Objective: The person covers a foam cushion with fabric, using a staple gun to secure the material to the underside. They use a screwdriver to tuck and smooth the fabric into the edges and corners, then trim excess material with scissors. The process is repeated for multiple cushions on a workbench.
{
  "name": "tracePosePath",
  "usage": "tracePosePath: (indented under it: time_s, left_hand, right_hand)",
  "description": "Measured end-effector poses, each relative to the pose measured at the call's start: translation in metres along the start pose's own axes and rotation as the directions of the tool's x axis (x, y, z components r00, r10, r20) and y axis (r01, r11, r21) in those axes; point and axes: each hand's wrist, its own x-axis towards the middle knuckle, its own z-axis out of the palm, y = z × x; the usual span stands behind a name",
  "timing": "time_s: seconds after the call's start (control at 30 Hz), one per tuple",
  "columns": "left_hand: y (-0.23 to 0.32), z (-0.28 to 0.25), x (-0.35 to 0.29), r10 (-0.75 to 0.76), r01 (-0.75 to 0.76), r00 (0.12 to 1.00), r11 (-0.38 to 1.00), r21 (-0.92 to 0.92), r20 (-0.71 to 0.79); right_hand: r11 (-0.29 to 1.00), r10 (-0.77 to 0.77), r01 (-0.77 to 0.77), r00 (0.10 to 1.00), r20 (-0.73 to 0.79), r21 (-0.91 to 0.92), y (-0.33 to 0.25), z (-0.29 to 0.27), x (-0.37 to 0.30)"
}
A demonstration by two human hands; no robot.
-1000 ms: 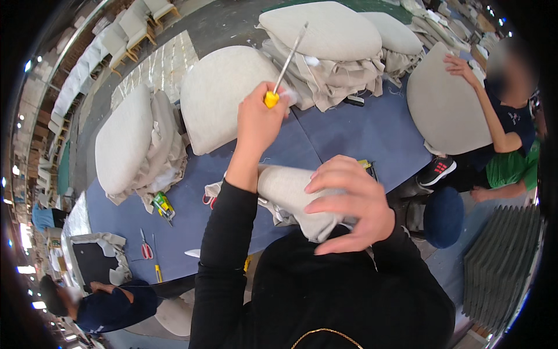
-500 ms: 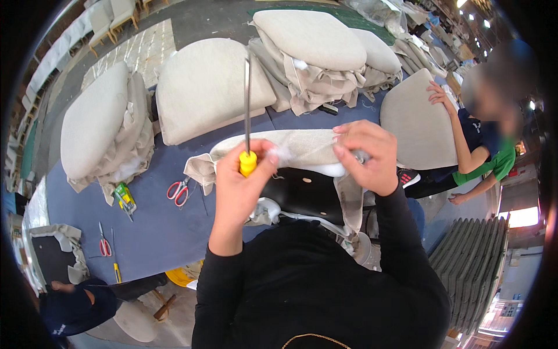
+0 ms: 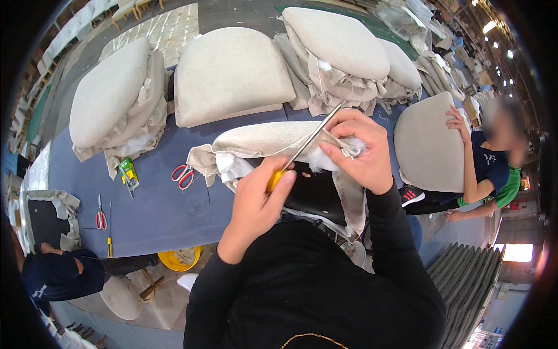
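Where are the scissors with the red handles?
In the head view, one pair of red-handled scissors lies on the blue table, left of the beige fabric cover, right of the small green packet.

Single head cam, fisheye, worn by the person, looking steeply down and forward over a blue table (image 3: 157,209). Very close to the hands: left hand (image 3: 256,203) just below centre, right hand (image 3: 357,151) at 2 o'clock from it, both forearms entering from 6 o'clock. Black torso fills the lower edge. Table stretches toward 12 o'clock, cushions (image 3: 232,75) stacked along the far side and bent by the lens. Another person (image 3: 494,157) at 3 o'clock, one more (image 3: 58,273) at 8 o'clock. Only one view, so nothing shared.
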Motion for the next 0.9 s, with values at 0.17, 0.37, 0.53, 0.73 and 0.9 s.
tracePosePath:
  time_s: [0.17,0.37,0.53,0.73,0.9]
  left_hand:
    - [-0.034,-0.013,-0.041,-0.037,0.035,0.999,0.995,0.096,0.018]
    - [-0.042,-0.012,-0.045,-0.018,0.017,1.000,0.996,0.086,0.009]
    - [-0.040,-0.010,-0.046,0.003,0.003,0.999,0.986,0.167,-0.036]
    - [-0.042,0.000,-0.044,0.105,-0.051,0.983,0.942,0.332,-0.148]
    - [-0.042,0.008,-0.044,0.140,-0.068,0.971,0.939,0.336,-0.193]
  right_hand:
    - [0.995,0.076,-0.075,0.997,-0.015,0.068,0.008,-0.003,-0.002]
    - [0.977,0.166,-0.163,0.986,-0.010,0.135,0.008,-0.006,-0.003]
    - [0.964,0.205,-0.203,0.979,0.007,0.170,0.006,-0.006,0.000]
    - [0.957,0.179,-0.180,0.983,0.027,0.228,0.009,-0.006,-0.001]
    - [0.959,0.009,-0.027,0.998,0.065,0.281,0.024,-0.006,-0.002]
